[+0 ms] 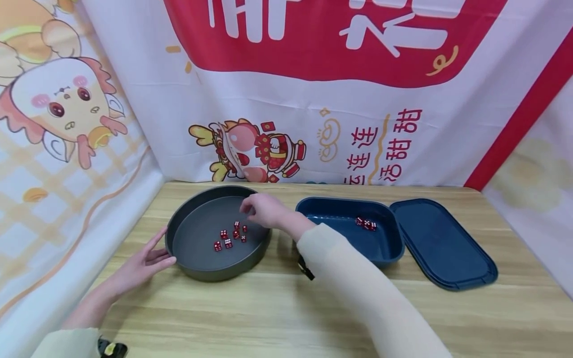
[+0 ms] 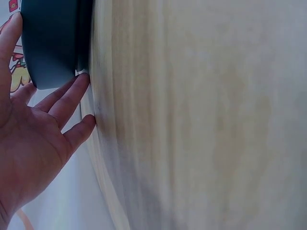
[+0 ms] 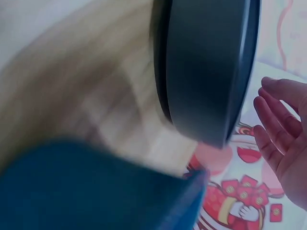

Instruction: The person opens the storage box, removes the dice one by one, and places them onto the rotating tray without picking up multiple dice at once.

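In the head view a round dark grey pan (image 1: 197,226) sits on the table's left half. Several small red dice with white pips (image 1: 228,243) lie on its bottom, toward the right side. My left hand (image 1: 144,262) rests against the pan's left wall, thumb at the rim and fingers spread along the outside. Over the pan's right part hovers my right hand (image 1: 264,210), its fingers loosely bent. The right wrist view shows those fingers (image 3: 271,115) apart from the thumb with nothing visible between them, above the pan's wall.
Right of the pan stands a dark blue rectangular container (image 1: 394,248) with a few red dice (image 1: 366,223) inside. A matching blue lid (image 1: 443,243) lies at its right, touching or overlapping its edge. Printed cloth (image 1: 286,99) hangs behind the wooden table (image 1: 250,318).
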`<act>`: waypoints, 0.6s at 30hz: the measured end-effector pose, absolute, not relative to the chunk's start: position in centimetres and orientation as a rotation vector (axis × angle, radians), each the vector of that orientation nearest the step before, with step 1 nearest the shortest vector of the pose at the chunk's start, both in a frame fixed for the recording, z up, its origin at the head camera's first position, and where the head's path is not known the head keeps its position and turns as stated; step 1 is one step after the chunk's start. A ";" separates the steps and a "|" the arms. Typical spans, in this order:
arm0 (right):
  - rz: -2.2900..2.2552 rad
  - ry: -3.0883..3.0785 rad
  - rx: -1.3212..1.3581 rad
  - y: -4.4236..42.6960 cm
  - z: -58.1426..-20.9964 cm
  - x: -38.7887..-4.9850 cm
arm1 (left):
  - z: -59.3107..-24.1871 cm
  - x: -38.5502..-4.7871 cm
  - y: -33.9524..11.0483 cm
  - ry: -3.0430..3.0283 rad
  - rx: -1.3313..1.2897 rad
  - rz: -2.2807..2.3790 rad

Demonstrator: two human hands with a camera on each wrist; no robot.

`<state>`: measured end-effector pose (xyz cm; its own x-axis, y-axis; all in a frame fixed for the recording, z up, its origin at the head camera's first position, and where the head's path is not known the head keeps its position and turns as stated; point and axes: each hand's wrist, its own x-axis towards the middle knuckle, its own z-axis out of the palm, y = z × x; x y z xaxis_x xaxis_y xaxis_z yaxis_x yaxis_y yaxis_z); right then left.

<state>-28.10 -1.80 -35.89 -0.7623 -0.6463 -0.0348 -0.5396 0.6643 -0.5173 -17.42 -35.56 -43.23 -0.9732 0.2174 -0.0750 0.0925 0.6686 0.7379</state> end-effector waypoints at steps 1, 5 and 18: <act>-0.715 2.667 -0.979 -1.4 -35.6 -28.0 | -43.2 -17.5 -35.6 2.726 0.257 1.192; -0.671 2.675 -1.028 0.6 -34.6 -27.4 | -43.2 -17.5 -35.6 2.729 0.279 1.198; -0.619 2.751 -1.116 9.0 -34.0 -25.0 | -43.0 -17.5 -35.5 2.743 0.307 1.203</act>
<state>-24.99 9.00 -33.95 -0.7242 -0.6877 0.0510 -0.6433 0.6471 -0.4093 -17.51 -35.48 -43.03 -0.9708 0.2370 -0.0377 0.1328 0.6613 0.7382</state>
